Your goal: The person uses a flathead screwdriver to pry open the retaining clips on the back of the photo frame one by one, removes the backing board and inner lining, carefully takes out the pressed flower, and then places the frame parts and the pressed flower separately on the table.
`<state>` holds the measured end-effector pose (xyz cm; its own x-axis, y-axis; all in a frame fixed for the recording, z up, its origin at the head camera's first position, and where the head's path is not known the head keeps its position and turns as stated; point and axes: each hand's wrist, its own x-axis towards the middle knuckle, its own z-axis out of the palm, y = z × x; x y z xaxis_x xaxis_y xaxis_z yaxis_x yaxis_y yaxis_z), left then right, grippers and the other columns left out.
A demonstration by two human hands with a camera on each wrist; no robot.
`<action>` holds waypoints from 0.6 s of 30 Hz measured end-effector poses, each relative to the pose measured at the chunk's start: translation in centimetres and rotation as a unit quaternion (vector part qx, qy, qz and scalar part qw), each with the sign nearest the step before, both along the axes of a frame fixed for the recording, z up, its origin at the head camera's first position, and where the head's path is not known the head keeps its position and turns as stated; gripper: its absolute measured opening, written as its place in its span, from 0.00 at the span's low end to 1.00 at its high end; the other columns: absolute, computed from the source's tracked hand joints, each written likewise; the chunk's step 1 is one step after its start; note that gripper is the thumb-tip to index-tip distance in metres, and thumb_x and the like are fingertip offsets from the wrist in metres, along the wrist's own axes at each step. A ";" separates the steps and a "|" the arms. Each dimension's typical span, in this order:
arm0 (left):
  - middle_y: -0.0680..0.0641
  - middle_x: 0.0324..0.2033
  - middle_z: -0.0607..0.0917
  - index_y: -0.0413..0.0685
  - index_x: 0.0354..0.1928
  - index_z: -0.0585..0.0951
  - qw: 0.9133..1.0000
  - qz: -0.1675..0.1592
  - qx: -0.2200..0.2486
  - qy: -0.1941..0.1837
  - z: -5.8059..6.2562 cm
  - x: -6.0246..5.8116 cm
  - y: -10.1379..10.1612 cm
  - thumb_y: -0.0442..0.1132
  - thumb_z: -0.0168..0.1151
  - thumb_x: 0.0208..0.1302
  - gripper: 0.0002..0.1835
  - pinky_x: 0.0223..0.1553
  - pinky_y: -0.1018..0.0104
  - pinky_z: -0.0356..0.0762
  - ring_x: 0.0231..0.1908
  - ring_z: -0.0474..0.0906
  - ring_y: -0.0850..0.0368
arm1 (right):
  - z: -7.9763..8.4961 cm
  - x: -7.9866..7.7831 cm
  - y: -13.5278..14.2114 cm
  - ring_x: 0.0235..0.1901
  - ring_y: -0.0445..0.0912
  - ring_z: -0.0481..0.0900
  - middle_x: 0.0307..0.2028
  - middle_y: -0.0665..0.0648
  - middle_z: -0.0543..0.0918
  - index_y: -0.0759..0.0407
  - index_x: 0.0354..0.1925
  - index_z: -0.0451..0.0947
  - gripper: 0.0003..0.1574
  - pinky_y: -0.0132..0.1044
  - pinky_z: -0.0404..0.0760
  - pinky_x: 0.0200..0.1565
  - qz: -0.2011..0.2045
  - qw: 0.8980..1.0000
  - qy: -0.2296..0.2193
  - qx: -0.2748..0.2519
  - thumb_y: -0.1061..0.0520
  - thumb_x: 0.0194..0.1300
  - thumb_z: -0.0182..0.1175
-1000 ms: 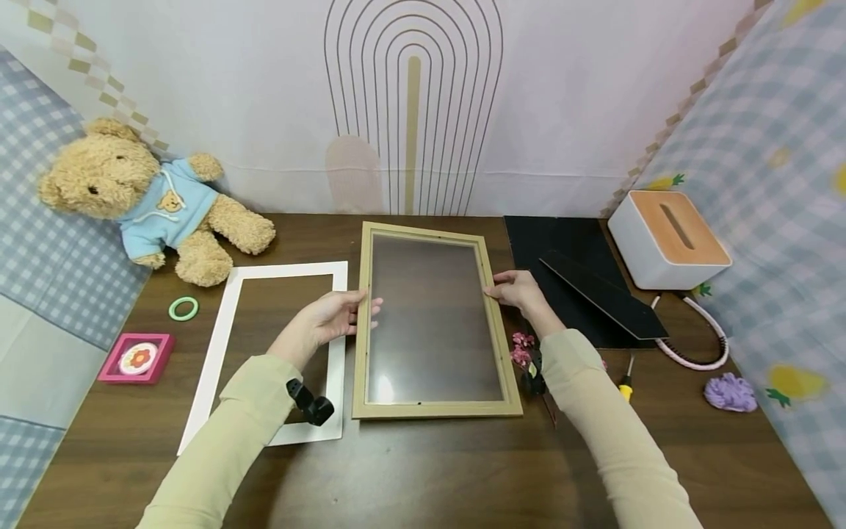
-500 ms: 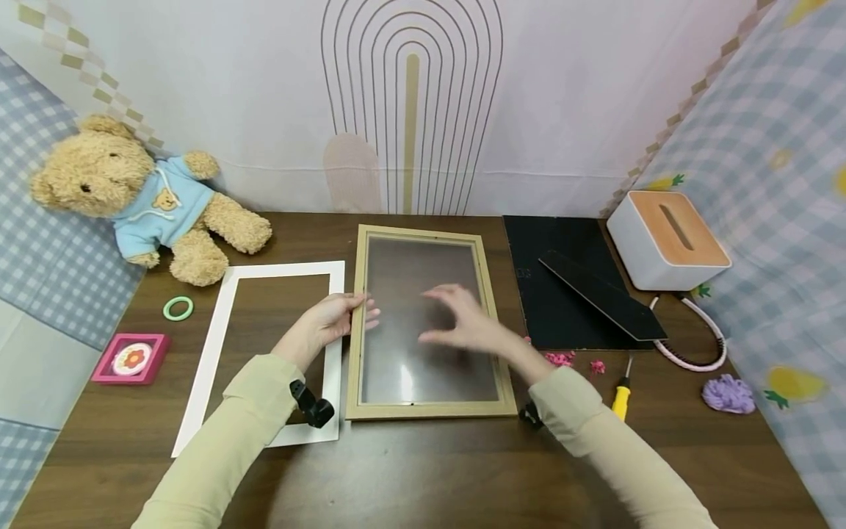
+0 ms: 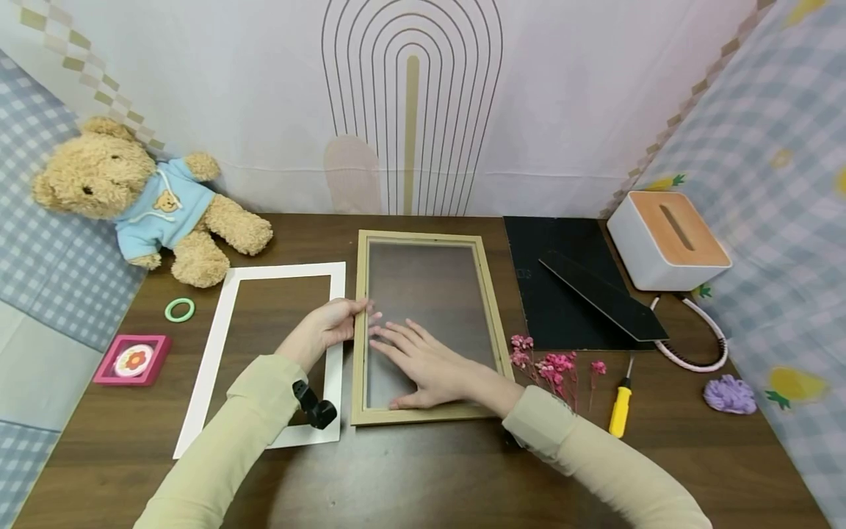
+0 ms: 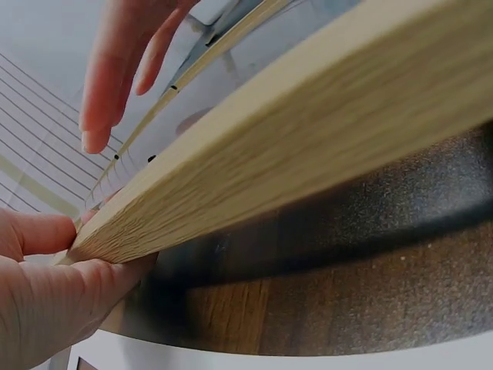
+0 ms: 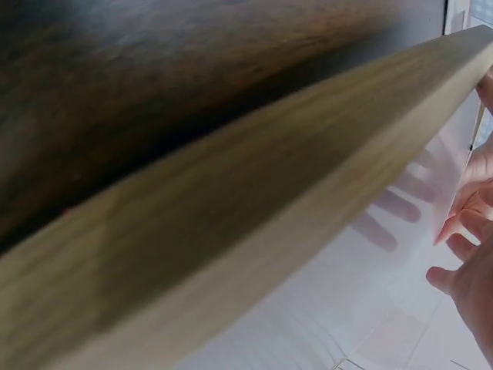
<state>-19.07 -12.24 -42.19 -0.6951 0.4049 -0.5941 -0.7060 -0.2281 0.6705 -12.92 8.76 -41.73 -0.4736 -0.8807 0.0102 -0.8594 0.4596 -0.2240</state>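
A light wooden picture frame (image 3: 406, 417) with a clear pane (image 3: 423, 275) lies at the middle of the table. My left hand (image 3: 330, 323) grips its left side bar, thumb on top and fingers beneath. In the left wrist view, the side bar (image 4: 254, 146) shows a dark shadow below it. My right hand (image 3: 429, 367) is spread flat over the lower half of the pane, holding nothing. In the right wrist view, that hand (image 5: 474, 285) has its reflection in the pane. Left of the frame lies a white mat border (image 3: 284, 271), partly covered by my left forearm.
Pink flowers (image 3: 555, 366) and a yellow screwdriver (image 3: 620, 408) lie right of the frame. Behind them are a black board (image 3: 538, 246) with a black strip (image 3: 601, 297), and a tissue box (image 3: 700, 242). A teddy bear (image 3: 165, 209), green ring (image 3: 170, 310) and pink box (image 3: 150, 373) sit left.
My right hand has let go of the frame's right side and moved left and down over the pane. The left hand keeps its grip, and the frame has shifted slightly toward me.
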 end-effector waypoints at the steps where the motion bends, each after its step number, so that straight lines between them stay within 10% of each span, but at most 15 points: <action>1: 0.47 0.39 0.71 0.38 0.49 0.65 1.000 -0.001 0.001 0.000 0.0 0.0 0.0 0.35 0.33 0.74 0.12 0.36 0.70 0.82 0.33 0.78 0.63 | -0.1 0.0 0.1 0.71 0.56 0.51 0.72 0.61 0.52 0.60 0.71 0.49 0.57 0.56 0.49 0.71 0.003 1.000 -0.006 0.003 0.31 0.57 0.57; 10: 0.44 0.49 0.67 0.36 0.56 0.61 0.999 0.033 0.005 -0.012 0.1 0.0 0.3 0.40 0.33 0.74 0.17 0.33 0.70 0.82 0.31 0.80 0.64 | -0.2 0.2 0.1 0.72 0.58 0.44 0.73 0.62 0.44 0.57 0.72 0.44 0.60 0.58 0.45 0.71 -0.002 0.999 -0.048 0.011 0.28 0.57 0.54; 18: 0.52 0.31 0.75 0.42 0.43 0.65 1.000 0.002 -0.018 0.011 -0.4 0.0 0.2 0.36 0.34 0.74 0.08 0.34 0.73 0.80 0.29 0.80 0.66 | -0.1 0.5 0.1 0.72 0.59 0.45 0.73 0.63 0.44 0.59 0.72 0.44 0.62 0.59 0.47 0.70 0.006 1.000 -0.009 0.024 0.26 0.55 0.53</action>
